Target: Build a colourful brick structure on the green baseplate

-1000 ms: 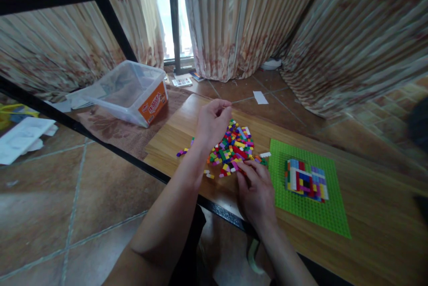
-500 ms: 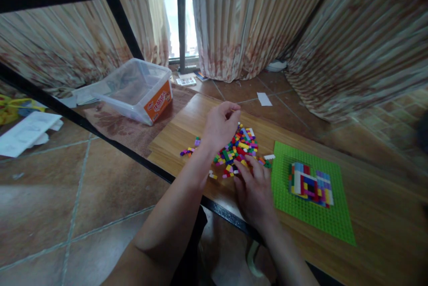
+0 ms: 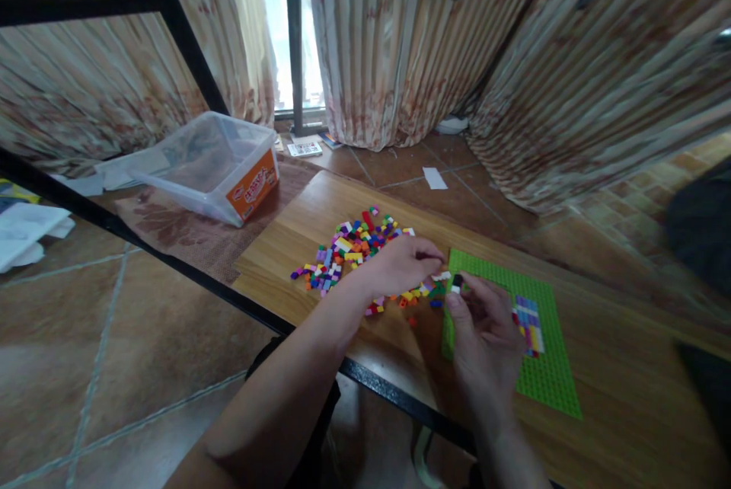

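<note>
Your wooden table [image 3: 291,218] runs from left of centre down to the lower right of the frame. On the right, a green studded baseplate [image 3: 553,378] carries a built-up patch of multicoloured bricks [image 3: 530,321]. Several rows are joined, but your right hand hides the left part, so how complete it is cannot be told. In mid-frame lies a wide scatter of loose bricks [image 3: 352,257]; judging by it, plenty is unused, and the piece you are holding is not yet on the build.

Your right hand [image 3: 491,318] reaches up from the bottom right, over the baseplate's left half, thumb and fingertips pinching a small black-and-white piece [image 3: 456,283], perhaps two bricks together. Your left forearm slants in from the lower left, and your left hand [image 3: 400,260] hangs over the scatter's right side, fingers curled and pointing right, near the pinched piece. Whether they grip anything is too unclear to tell.
</note>
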Action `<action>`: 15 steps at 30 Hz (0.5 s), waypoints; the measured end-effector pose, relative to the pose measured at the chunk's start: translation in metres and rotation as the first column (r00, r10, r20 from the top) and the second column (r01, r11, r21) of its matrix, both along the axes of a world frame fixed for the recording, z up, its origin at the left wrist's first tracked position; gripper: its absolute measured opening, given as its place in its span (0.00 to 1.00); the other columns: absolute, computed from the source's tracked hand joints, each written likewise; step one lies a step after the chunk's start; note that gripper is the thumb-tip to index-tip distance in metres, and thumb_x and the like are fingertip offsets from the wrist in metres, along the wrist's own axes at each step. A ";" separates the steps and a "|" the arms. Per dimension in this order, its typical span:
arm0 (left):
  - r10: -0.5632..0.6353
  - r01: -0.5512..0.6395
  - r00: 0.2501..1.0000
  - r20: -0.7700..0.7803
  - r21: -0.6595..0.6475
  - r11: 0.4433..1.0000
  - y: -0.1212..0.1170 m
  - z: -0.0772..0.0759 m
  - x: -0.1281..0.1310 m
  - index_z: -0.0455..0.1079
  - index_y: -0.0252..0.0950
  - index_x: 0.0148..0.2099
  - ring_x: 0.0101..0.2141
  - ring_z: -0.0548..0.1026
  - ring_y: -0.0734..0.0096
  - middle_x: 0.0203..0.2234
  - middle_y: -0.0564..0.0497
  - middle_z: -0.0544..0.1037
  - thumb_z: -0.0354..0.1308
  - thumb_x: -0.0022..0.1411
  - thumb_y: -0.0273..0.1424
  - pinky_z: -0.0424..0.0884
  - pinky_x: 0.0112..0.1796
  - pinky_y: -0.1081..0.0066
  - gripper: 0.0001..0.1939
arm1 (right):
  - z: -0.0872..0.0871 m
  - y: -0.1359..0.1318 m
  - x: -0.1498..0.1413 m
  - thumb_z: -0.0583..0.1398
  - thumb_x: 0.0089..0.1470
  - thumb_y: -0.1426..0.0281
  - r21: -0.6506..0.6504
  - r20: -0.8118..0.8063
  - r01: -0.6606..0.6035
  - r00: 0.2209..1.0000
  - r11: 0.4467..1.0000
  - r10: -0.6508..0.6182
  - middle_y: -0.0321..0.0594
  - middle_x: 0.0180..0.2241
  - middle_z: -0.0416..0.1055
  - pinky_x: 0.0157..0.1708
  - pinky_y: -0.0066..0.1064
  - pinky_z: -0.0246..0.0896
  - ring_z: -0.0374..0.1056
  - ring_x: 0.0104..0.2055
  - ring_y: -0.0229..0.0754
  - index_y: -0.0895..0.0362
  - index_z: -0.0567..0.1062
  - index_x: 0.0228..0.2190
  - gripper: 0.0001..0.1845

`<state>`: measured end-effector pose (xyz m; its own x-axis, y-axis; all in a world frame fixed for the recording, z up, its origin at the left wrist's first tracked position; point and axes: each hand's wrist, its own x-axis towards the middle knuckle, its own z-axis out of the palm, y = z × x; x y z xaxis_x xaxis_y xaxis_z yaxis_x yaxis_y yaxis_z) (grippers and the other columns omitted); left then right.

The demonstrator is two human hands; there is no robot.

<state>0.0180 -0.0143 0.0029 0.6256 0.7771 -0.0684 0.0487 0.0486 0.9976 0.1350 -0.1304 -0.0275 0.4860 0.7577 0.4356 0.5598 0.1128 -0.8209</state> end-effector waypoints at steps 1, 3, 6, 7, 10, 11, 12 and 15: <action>-0.082 0.085 0.996 0.025 -0.117 0.990 -0.005 0.001 0.004 0.75 0.35 0.30 0.24 0.72 0.77 0.22 0.53 0.76 0.54 0.59 0.23 0.68 0.28 0.75 0.09 | 0.001 0.000 0.005 0.63 0.57 0.59 0.005 -0.061 0.024 0.998 1.000 -0.023 0.42 0.43 0.72 0.42 0.40 0.68 0.69 0.40 0.42 0.51 0.79 0.45 0.16; -0.166 0.193 0.979 0.118 -0.287 0.938 -0.013 0.002 0.011 0.75 0.35 0.32 0.25 0.74 0.76 0.25 0.52 0.77 0.55 0.60 0.25 0.69 0.30 0.74 0.08 | 0.001 0.000 0.014 0.64 0.56 0.58 0.000 -0.155 0.042 0.987 0.999 -0.042 0.44 0.44 0.73 0.40 0.39 0.68 0.70 0.39 0.42 0.51 0.79 0.45 0.17; -0.161 0.265 0.951 0.265 -0.424 0.866 -0.022 0.002 0.018 0.75 0.34 0.33 0.27 0.75 0.75 0.25 0.52 0.77 0.61 0.59 0.29 0.69 0.31 0.74 0.04 | 0.000 -0.001 0.020 0.62 0.57 0.57 -0.029 -0.192 0.028 0.981 0.999 -0.033 0.45 0.47 0.74 0.47 0.44 0.67 0.71 0.46 0.45 0.51 0.78 0.46 0.18; -0.133 0.264 0.945 0.297 -0.459 0.848 -0.024 0.001 0.020 0.74 0.34 0.33 0.26 0.75 0.76 0.25 0.52 0.76 0.63 0.58 0.31 0.69 0.31 0.74 0.05 | 0.000 -0.001 0.020 0.61 0.58 0.57 -0.038 -0.188 0.019 0.982 0.999 -0.026 0.45 0.48 0.74 0.50 0.47 0.66 0.70 0.48 0.46 0.51 0.78 0.47 0.18; 0.002 0.193 0.942 0.335 -0.549 0.813 -0.029 -0.003 0.025 0.73 0.33 0.32 0.24 0.72 0.80 0.24 0.53 0.75 0.67 0.55 0.33 0.66 0.29 0.76 0.09 | 0.002 0.000 0.018 0.58 0.61 0.58 -0.047 -0.189 0.002 0.982 0.999 -0.011 0.45 0.50 0.74 0.54 0.50 0.63 0.69 0.53 0.47 0.51 0.78 0.48 0.18; 0.040 0.170 0.941 0.337 -0.569 0.805 -0.030 -0.004 0.027 0.72 0.33 0.32 0.24 0.71 0.81 0.24 0.54 0.75 0.68 0.54 0.33 0.66 0.29 0.76 0.10 | 0.002 0.001 0.017 0.57 0.62 0.58 -0.044 -0.204 0.002 0.979 0.999 -0.011 0.45 0.50 0.75 0.55 0.50 0.63 0.69 0.53 0.47 0.51 0.78 0.48 0.18; 0.069 0.148 0.939 0.336 -0.578 0.802 -0.032 -0.005 0.028 0.72 0.32 0.32 0.24 0.71 0.81 0.25 0.54 0.75 0.69 0.53 0.34 0.66 0.29 0.77 0.11 | 0.003 0.001 0.016 0.57 0.62 0.58 -0.041 -0.223 0.004 0.975 0.999 -0.013 0.45 0.50 0.75 0.55 0.49 0.63 0.69 0.53 0.47 0.51 0.79 0.47 0.18; 0.096 0.091 0.946 0.311 -0.535 0.840 -0.034 -0.006 0.032 0.72 0.33 0.31 0.24 0.70 0.81 0.25 0.55 0.74 0.70 0.52 0.36 0.65 0.29 0.77 0.13 | 0.005 0.002 0.017 0.58 0.60 0.58 -0.033 -0.278 0.007 0.960 0.999 -0.016 0.44 0.48 0.76 0.53 0.48 0.64 0.70 0.51 0.47 0.52 0.80 0.44 0.17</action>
